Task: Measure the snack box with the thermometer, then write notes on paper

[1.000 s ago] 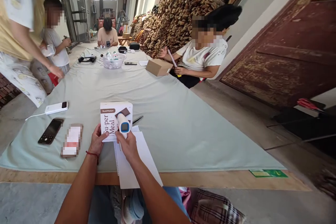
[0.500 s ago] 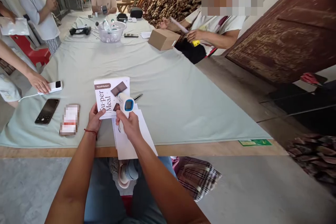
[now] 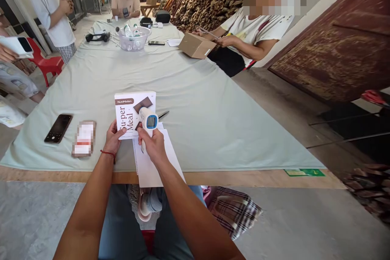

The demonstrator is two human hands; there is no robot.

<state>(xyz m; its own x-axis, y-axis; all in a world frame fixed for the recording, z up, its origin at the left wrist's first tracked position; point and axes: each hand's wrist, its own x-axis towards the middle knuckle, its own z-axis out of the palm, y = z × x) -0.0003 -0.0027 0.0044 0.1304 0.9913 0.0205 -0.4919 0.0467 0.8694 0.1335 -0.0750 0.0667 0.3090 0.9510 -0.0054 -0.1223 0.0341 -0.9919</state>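
Note:
My left hand (image 3: pixel 113 137) grips the lower left corner of a white box (image 3: pixel 124 121) printed "NutriMotion" and "Meal", its thumb on the front. In my right hand (image 3: pixel 153 143) is a white infrared thermometer (image 3: pixel 148 118) with a blue-rimmed screen facing me. The thermometer overlaps the box's right side, its front end hidden; whether the two touch I cannot tell. Beneath my right hand, white sheets of paper (image 3: pixel 158 166) lie at the table edge. A dark pen (image 3: pixel 163 114) rests just beyond the thermometer.
On the cloth-covered table (image 3: pixel 231 130), a black phone (image 3: pixel 59 128) and a blurred-screen phone (image 3: pixel 84 139) lie left. Farther back stand a basin of bottles (image 3: pixel 134 41) and a cardboard box (image 3: pixel 196 45). Co-workers are at the left, back and right.
A co-worker at the left has lifted the white device off the table. The right-hand co-worker's hands have shifted, and the cardboard box looks turned. My hands keep the same hold; the view shifts slightly.

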